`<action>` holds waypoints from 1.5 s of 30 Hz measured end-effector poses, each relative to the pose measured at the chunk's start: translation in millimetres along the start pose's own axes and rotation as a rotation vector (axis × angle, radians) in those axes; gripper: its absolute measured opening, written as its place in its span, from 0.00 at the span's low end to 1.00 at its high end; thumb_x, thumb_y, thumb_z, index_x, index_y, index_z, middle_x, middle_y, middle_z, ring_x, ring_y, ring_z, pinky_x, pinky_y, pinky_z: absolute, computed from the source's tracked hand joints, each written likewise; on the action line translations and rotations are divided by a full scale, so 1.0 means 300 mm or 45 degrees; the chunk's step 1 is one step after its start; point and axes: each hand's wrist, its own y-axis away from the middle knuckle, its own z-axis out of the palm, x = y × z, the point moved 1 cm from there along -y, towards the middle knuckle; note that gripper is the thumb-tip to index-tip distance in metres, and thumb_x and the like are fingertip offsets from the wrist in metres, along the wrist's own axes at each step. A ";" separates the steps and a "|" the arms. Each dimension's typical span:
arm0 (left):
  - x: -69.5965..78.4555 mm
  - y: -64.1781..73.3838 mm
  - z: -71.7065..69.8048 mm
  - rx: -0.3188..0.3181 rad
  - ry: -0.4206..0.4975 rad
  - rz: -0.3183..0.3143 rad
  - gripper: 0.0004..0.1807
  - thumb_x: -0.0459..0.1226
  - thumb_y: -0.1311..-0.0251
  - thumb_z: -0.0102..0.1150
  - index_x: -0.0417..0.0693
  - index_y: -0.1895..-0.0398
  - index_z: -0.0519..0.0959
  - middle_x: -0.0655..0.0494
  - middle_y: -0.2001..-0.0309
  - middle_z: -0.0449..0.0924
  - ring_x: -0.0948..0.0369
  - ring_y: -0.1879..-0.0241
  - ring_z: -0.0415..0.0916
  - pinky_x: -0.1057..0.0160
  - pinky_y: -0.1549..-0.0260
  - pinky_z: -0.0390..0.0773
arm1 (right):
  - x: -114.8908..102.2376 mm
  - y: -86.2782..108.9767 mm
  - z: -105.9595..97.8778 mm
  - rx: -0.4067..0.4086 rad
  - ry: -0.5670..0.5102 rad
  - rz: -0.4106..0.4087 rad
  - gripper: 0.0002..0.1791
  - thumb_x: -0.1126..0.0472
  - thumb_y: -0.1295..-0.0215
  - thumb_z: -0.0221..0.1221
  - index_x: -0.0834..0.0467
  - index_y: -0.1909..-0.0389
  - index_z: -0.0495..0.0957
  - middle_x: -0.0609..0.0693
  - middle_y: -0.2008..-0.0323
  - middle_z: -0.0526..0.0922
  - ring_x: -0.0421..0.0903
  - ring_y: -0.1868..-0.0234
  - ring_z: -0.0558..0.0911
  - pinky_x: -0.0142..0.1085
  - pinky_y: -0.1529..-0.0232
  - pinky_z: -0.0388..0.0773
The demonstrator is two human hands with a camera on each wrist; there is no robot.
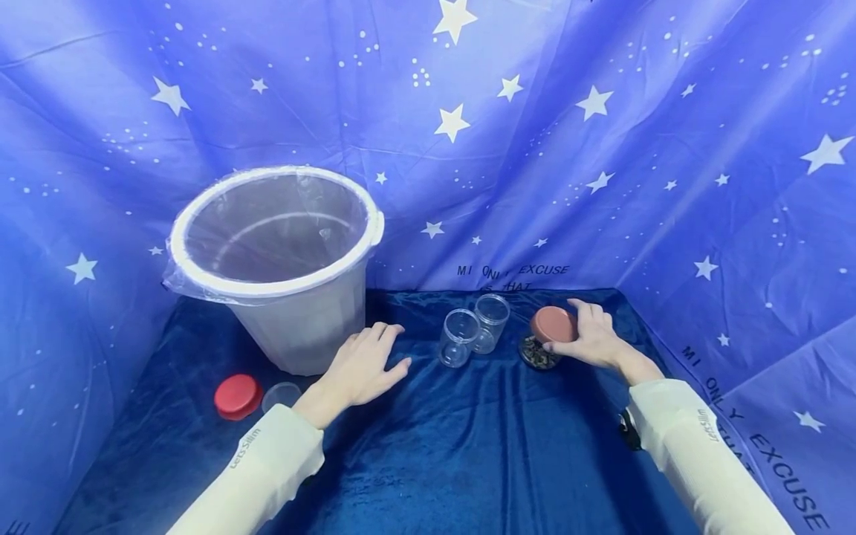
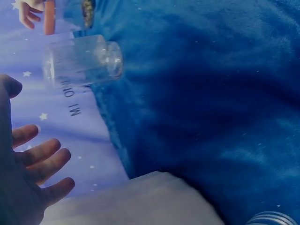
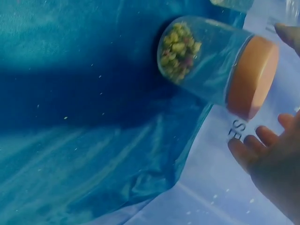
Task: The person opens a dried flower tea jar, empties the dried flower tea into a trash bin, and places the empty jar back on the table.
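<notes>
- Right hand (image 1: 594, 338): at the right, thumb and fingers spread about the lid; firm contact cannot be told.
- Clear cylindrical jar (image 3: 215, 61): smooth-walled, upright, just beside the right hand; smooth orange-brown round lid (image 3: 253, 77) on top, crumbly yellow-green dried pieces (image 3: 178, 51) at the bottom.
- Left hand (image 1: 361, 365): fingers loosely spread, thumb apart, near the bucket.
- Two clear cylindrical containers (image 1: 458, 340): glossy, upright, side by side, left of the jar.
- White round bucket (image 1: 301, 323): far left, rim draped in crinkled transparent film.
- Red round lid (image 1: 238, 396): near left, beside a clear round piece (image 1: 281, 396) partly hidden by the pale sleeve (image 1: 270, 449).
- Dark blue velvety cloth (image 1: 428, 453): creased, beneath everything.
</notes>
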 end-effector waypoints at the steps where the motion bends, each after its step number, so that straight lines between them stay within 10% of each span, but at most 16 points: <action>1: -0.003 0.001 0.009 -0.011 0.010 -0.010 0.29 0.53 0.35 0.52 0.46 0.37 0.70 0.46 0.43 0.77 0.47 0.44 0.76 0.46 0.45 0.75 | 0.009 0.001 -0.002 -0.008 -0.003 0.005 0.59 0.42 0.48 0.68 0.71 0.27 0.47 0.79 0.36 0.54 0.77 0.36 0.53 0.70 0.42 0.56; 12: -0.014 0.013 0.087 -0.072 -0.098 0.000 0.31 0.55 0.36 0.52 0.45 0.37 0.70 0.45 0.44 0.77 0.47 0.46 0.76 0.46 0.47 0.76 | 0.079 0.001 0.007 -0.102 0.043 0.130 0.65 0.38 0.49 0.68 0.77 0.29 0.43 0.84 0.35 0.53 0.81 0.37 0.55 0.74 0.41 0.56; 33: -0.039 0.009 0.119 -0.137 0.098 -0.192 0.32 0.55 0.35 0.52 0.46 0.35 0.68 0.44 0.41 0.75 0.46 0.42 0.75 0.44 0.47 0.76 | 0.131 0.024 0.124 -0.242 -0.085 0.311 0.70 0.30 0.48 0.64 0.79 0.29 0.39 0.83 0.33 0.51 0.81 0.35 0.54 0.72 0.37 0.56; 45: -0.051 0.016 0.156 -0.136 0.162 -0.244 0.32 0.55 0.34 0.51 0.45 0.34 0.67 0.46 0.41 0.76 0.47 0.41 0.75 0.45 0.46 0.75 | 0.092 0.021 0.208 -0.041 -0.250 0.312 0.62 0.35 0.46 0.66 0.73 0.28 0.47 0.79 0.35 0.59 0.75 0.37 0.59 0.68 0.37 0.58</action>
